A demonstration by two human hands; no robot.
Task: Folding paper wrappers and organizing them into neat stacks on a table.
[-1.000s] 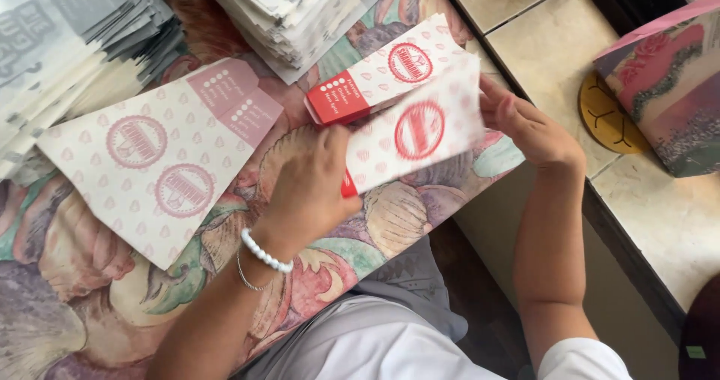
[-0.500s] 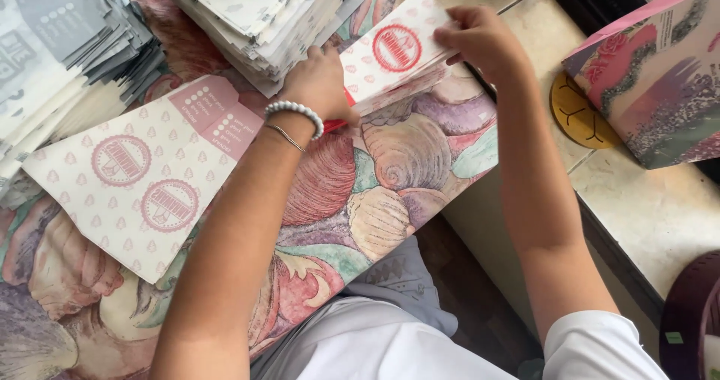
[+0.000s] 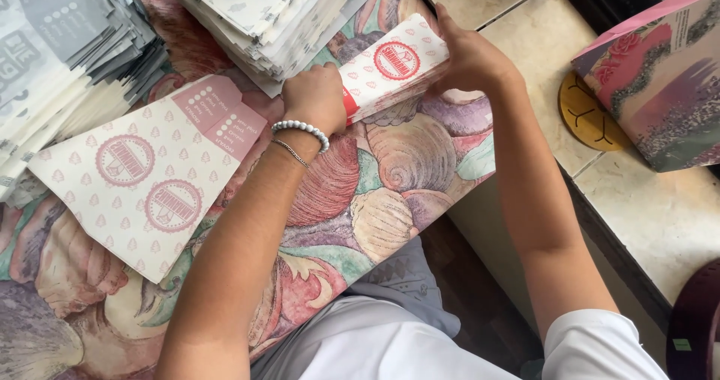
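Both hands, left hand (image 3: 313,99) and right hand (image 3: 471,59), clamp their fingers on the folded paper bag (image 3: 394,65) lying far on the table (image 3: 390,192).

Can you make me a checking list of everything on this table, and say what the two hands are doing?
Surface: shell-patterned cloth covers the table.
Job's things: folded white-and-red paper packet, pressed at both ends.
Clutter: flat printed sheet lying unfolded; tall paper stack behind; grey stack at far left.
Grips: left hand presses the packet's red end; right hand holds its other end.
Cables: nothing seen.
Surroundings: tiled counter, round yellow coaster, flowery bag.
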